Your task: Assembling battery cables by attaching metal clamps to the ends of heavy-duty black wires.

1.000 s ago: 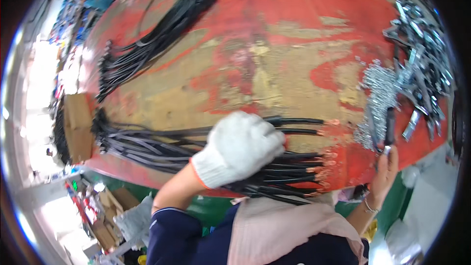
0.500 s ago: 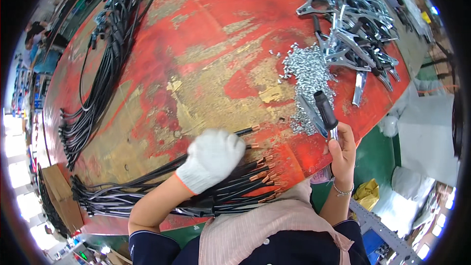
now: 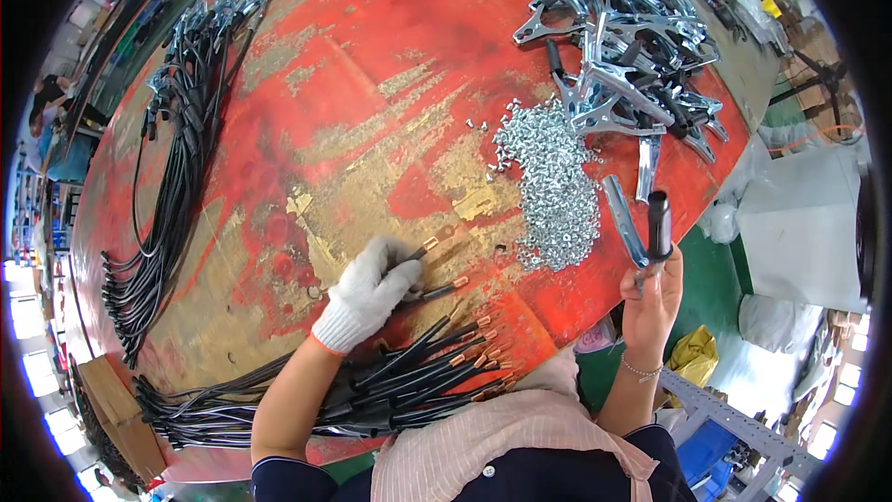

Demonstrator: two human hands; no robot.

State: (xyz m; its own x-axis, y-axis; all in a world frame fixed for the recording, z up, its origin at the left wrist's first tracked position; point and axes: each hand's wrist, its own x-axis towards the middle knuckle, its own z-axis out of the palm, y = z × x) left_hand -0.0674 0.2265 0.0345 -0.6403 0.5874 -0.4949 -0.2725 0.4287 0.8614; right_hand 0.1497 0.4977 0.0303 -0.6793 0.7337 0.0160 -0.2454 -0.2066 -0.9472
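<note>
My left hand (image 3: 364,296), in a white knit glove, is closed around a black cable (image 3: 421,252) that ends in a copper lug. Another lug-ended cable (image 3: 441,292) lies just beside its fingers. My bare right hand (image 3: 652,305), with a bracelet on the wrist, grips a metal spring clamp (image 3: 659,223) with a black sleeve on one handle; its two arms point up and away from me. Below the left hand, a bundle of black cables (image 3: 409,395) with copper lugs lies along the table's near edge.
A heap of small silver screws (image 3: 550,188) lies on the worn red table (image 3: 353,56). Behind it, metal clamps (image 3: 632,65) are piled at the far right. Black cables with clamps attached (image 3: 190,144) lie at the left. A cardboard box (image 3: 116,409) stands by the left edge.
My left hand has drawn a cable slightly away from the bundle, its lug now raised. My right hand has turned the clamp more upright and moved it a little right.
</note>
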